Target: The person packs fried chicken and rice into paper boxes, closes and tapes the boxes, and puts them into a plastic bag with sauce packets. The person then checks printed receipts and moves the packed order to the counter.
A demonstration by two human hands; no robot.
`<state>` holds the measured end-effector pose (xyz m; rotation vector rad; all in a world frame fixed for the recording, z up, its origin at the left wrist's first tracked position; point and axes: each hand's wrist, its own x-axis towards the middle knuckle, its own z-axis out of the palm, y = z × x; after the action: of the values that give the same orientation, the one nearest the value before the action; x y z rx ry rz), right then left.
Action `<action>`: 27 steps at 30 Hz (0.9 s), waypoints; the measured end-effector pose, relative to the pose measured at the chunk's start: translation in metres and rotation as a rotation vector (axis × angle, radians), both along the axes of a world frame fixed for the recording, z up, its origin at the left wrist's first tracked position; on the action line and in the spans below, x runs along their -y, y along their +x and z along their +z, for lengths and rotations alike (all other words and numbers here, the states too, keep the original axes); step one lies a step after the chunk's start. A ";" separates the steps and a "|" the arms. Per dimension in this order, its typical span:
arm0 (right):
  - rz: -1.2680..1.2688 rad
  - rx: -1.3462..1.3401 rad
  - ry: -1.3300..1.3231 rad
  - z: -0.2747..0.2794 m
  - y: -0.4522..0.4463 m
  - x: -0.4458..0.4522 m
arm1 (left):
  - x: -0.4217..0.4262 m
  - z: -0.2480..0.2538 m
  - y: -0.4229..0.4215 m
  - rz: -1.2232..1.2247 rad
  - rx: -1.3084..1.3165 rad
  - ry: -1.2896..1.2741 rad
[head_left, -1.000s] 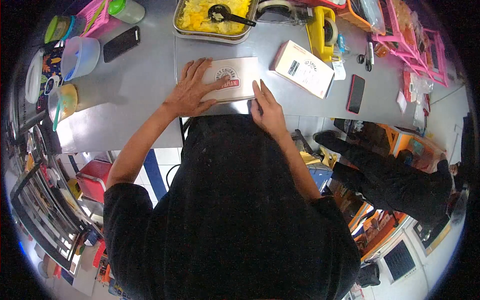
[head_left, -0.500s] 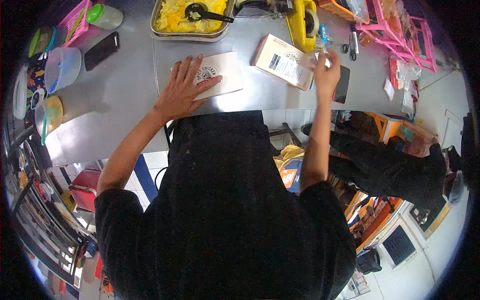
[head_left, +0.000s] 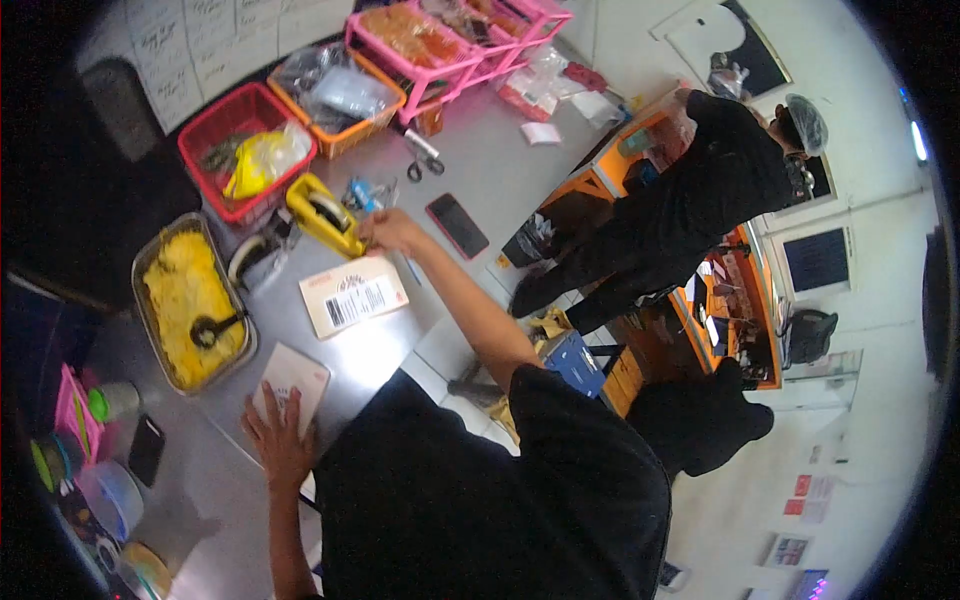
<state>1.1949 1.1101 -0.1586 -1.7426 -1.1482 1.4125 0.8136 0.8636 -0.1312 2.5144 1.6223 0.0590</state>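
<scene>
My left hand (head_left: 285,440) lies spread with its fingers apart on a flat pale printed box (head_left: 305,372) on the metal table. My right hand (head_left: 395,232) is at the front end of a yellow tape dispenser (head_left: 304,208). Its fingers are drawn together, and whatever is between them is too small to see. Just below that hand lies a second pale box (head_left: 390,282) with a white barcode label. The dispenser holds a roll of tape.
A metal tray (head_left: 246,345) of yellow food holds a black ladle (head_left: 207,330). Red (head_left: 190,165) and orange (head_left: 385,112) baskets stand behind the dispenser. Scissors (head_left: 428,168) and a phone (head_left: 457,225) lie beyond my right hand. A person in black (head_left: 690,180) bends over at the right.
The head view has swung to the right and tilted, bringing the baskets and the person in black further into view. My left hand stays on its box; my right hand stays by the dispenser.
</scene>
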 end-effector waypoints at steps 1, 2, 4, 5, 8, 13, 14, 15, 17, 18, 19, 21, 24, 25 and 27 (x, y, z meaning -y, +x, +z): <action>-0.024 -0.072 -0.002 0.002 -0.005 0.002 | -0.007 -0.002 -0.006 -0.009 0.006 0.002; -0.041 -0.144 -0.003 0.005 -0.005 0.011 | -0.006 -0.003 -0.007 -0.013 0.012 0.005; 0.001 -0.212 0.066 -0.005 0.005 0.022 | -0.004 0.000 -0.002 0.006 0.019 -0.002; 0.022 -0.247 0.098 -0.012 0.010 0.024 | -0.004 0.002 0.001 0.026 0.018 -0.013; 0.054 -0.249 0.162 -0.013 0.017 0.028 | -0.007 0.002 0.005 0.058 0.004 -0.031; 0.133 -0.162 0.208 -0.018 0.021 0.021 | -0.005 0.005 0.018 0.149 -0.002 -0.070; 0.158 -0.076 0.207 -0.012 0.021 0.020 | -0.006 0.005 0.019 0.169 -0.010 -0.096; 0.183 0.010 0.202 -0.002 0.020 0.019 | -0.007 0.002 0.019 0.165 -0.009 -0.060; 0.225 0.185 0.258 0.006 0.020 0.016 | -0.006 -0.005 0.020 0.165 -0.004 0.003; 0.240 0.271 0.321 0.005 0.020 0.015 | -0.004 -0.005 0.020 0.179 -0.012 -0.009; 0.254 0.357 0.382 0.004 0.020 0.015 | -0.004 -0.006 0.021 0.192 -0.021 -0.023; 0.250 0.545 0.469 -0.004 0.028 0.009 | -0.005 -0.007 0.027 0.214 -0.024 -0.015; 0.164 0.683 0.488 0.018 0.015 0.030 | -0.003 -0.015 0.030 0.233 -0.029 0.025; 0.127 0.641 0.468 0.043 -0.003 0.046 | -0.001 -0.016 0.031 0.246 -0.035 0.032; 0.144 0.513 0.447 0.067 -0.043 0.083 | -0.003 -0.027 0.031 0.229 0.024 0.089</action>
<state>1.1515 1.0274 -0.0920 -1.7533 -1.7335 0.7031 0.8450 0.8662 -0.1583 2.3663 1.9310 0.1901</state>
